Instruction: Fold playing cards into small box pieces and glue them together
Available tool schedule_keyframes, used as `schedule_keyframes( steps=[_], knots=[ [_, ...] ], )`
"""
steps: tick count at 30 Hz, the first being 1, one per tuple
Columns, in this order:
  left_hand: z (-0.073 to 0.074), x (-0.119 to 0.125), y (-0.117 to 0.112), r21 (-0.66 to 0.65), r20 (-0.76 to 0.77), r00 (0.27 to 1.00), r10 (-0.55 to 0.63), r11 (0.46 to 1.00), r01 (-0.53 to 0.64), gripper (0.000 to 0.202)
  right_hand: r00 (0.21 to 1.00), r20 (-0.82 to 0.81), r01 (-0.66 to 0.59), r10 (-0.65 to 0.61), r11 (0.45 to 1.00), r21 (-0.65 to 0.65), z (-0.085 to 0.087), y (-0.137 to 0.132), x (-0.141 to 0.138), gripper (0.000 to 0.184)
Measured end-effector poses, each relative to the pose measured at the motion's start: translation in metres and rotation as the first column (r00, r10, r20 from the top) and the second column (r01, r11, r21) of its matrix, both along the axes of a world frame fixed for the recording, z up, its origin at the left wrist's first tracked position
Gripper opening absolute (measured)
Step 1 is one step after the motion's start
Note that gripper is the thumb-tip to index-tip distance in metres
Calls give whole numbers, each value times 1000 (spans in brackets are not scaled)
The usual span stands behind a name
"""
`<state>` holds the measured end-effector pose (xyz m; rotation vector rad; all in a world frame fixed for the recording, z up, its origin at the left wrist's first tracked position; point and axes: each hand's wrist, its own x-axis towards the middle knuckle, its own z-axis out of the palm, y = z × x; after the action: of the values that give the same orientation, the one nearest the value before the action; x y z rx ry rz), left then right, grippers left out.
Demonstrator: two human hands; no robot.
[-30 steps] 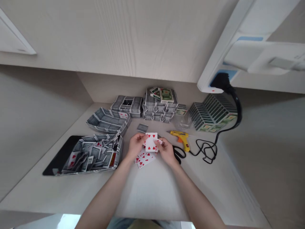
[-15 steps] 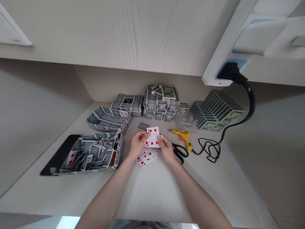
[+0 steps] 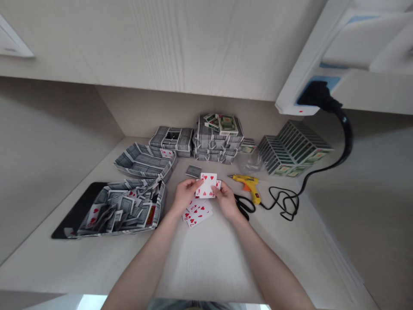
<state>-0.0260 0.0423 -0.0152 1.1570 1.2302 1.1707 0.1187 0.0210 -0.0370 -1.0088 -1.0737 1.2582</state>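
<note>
Between my two hands are playing cards (image 3: 208, 186), with a four of hearts on top and a five of hearts sticking out behind it. My left hand (image 3: 186, 193) pinches their left side, thumb on the face. On the right side my right hand (image 3: 226, 199) grips them the same way. Just below, loose heart cards (image 3: 200, 217) lie face up and overlapping on the table. A face-down card or small stack (image 3: 193, 171) lies beyond my left fingers. Black-handled scissors (image 3: 245, 206) rest beside my right hand, their blades hidden.
A yellow glue gun (image 3: 248, 185) with a black cord (image 3: 301, 191) lies to the right, before stacked card boxes (image 3: 290, 148). At left, an open card-covered box (image 3: 129, 230) holds many cards, near a card-built tray (image 3: 142, 161). Card-covered boxes (image 3: 217, 144) stand at the back.
The held cards have shifted slightly against each other: the five now shows more at the right, behind the four. Both hands keep their grip in nearly the same place.
</note>
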Motion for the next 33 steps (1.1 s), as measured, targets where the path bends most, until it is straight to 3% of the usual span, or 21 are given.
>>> schedule_keyframes(
  steps=[7,14,22,33],
  knots=[
    [-4,1,1,4,10,1000,-5,1000,5,32,997,-73,-33,29,998,-50,-4,1,1,29],
    [-2,3,0,-7,22,999,43,999,-43,32,998,66,22,-17,998,-66,2,1,-1,32],
    [3,3,-1,-19,43,997,63,998,-62,29,999,50,-5,10,996,-93,6,1,-1,30],
    [1,3,-2,63,-70,996,61,996,-57,32,999,31,35,-32,995,-92,2,2,-3,30]
  ],
)
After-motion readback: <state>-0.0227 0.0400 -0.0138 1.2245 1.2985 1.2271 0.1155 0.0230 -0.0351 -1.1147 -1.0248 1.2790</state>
